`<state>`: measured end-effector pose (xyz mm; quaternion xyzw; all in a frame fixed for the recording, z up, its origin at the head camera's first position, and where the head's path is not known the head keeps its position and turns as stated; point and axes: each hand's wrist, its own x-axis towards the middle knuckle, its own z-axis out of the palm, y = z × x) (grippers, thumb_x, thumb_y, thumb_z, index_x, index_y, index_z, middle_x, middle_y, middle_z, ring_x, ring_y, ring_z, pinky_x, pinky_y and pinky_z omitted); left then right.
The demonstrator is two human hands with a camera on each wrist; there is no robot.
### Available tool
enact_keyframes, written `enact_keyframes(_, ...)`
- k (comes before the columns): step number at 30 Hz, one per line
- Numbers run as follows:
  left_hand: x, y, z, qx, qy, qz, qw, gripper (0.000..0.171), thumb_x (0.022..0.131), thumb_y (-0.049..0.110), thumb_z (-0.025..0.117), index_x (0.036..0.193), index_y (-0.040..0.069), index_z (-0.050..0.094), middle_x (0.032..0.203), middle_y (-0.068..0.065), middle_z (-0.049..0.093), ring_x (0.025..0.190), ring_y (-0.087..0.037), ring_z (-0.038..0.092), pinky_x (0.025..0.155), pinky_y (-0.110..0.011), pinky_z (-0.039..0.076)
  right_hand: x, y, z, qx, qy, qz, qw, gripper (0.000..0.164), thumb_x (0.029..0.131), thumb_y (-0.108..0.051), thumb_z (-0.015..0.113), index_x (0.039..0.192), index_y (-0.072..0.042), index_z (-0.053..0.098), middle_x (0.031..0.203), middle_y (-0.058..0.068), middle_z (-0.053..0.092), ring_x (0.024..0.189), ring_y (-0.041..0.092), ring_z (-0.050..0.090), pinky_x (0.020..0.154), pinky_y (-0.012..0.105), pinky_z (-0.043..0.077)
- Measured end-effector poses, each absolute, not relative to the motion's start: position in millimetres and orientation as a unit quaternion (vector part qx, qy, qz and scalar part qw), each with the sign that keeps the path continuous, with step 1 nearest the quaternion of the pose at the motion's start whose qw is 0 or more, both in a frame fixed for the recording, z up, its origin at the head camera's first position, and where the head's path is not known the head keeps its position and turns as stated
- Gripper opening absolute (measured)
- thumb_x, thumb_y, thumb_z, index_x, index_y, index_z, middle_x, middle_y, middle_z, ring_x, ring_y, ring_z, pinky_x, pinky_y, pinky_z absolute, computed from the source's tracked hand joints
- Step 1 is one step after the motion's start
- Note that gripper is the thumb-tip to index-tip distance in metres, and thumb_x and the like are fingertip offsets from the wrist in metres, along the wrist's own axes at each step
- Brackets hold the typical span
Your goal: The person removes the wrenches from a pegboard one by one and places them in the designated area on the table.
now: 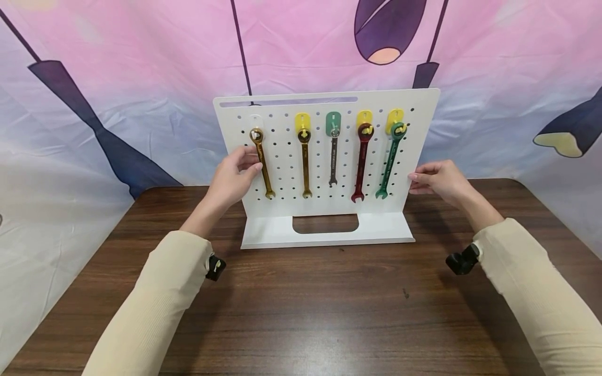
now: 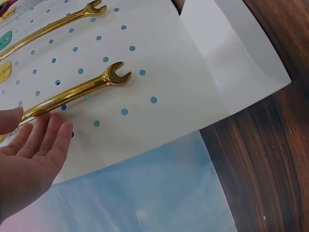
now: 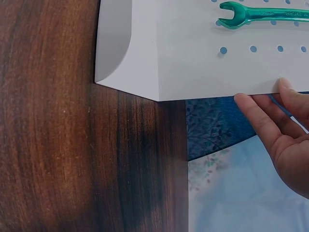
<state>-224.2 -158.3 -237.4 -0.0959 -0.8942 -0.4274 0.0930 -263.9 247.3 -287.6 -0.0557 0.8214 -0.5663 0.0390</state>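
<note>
A white pegboard stand (image 1: 282, 230) stands upright with several combination wrenches hung in a row. My left hand (image 1: 237, 175) is at the leftmost gold wrench (image 1: 264, 169). In the left wrist view, the thumb lies over the gold shaft, with the fingers along its other side near the board. The wrench's open end (image 2: 116, 75) shows free below the hand. At the board's right edge, my right hand (image 1: 439, 180) pinches the rim, thumb in front and fingers behind. Closest to it hangs a green wrench (image 1: 389, 162).
Another gold wrench (image 1: 305, 167), a small silver wrench (image 1: 334, 159) and a dark red wrench (image 1: 362, 164) hang between. Their hooks have coloured backings, such as the green plate (image 1: 333, 121). Under the stand is a brown wooden table (image 1: 320, 308), with a patterned cloth (image 1: 301, 47) behind.
</note>
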Motion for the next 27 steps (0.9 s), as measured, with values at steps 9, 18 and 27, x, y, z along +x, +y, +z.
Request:
enact_keyframes(9,-224.2,-156.7,-234.7,-0.091,-0.881,-0.455,0.096,0.032,0.093,0.007,0.051,0.123,-0.004,0.046,0.118,-0.019,0.056,0.112,-0.029,0.051,0.096,-0.036,0.044,-263.8,247.3,-287.6,-0.057,0.830,-0.554,0.039,0.031,0.091,-0.010,0.055,0.105,0.017,0.053,0.084,0.008,0.064,0.081,0.029,0.065,0.082,0.046,0.053)
enact_keyframes(18,-222.8,-154.3,-234.1,-0.081,-0.839,-0.530,0.088,0.028,0.091,-0.002,0.051,0.119,-0.007,0.046,0.108,-0.022,0.058,0.100,-0.028,0.058,0.080,-0.025,0.055,-264.0,247.3,-287.2,-0.059,0.830,-0.553,0.039,0.030,0.092,-0.008,0.055,0.105,0.018,0.052,0.084,0.009,0.064,0.081,0.028,0.065,0.082,0.046,0.053)
enact_keyframes(27,-215.3,-154.2,-232.2,-0.098,-0.832,-0.541,0.073,0.026,0.091,-0.003,0.051,0.116,-0.008,0.044,0.105,-0.023,0.059,0.096,-0.030,0.061,0.076,-0.028,0.057,-262.4,247.0,-286.8,-0.062,0.836,-0.544,0.038,0.031,0.092,-0.009,0.055,0.107,0.017,0.053,0.087,0.010,0.065,0.081,0.028,0.065,0.081,0.044,0.054)
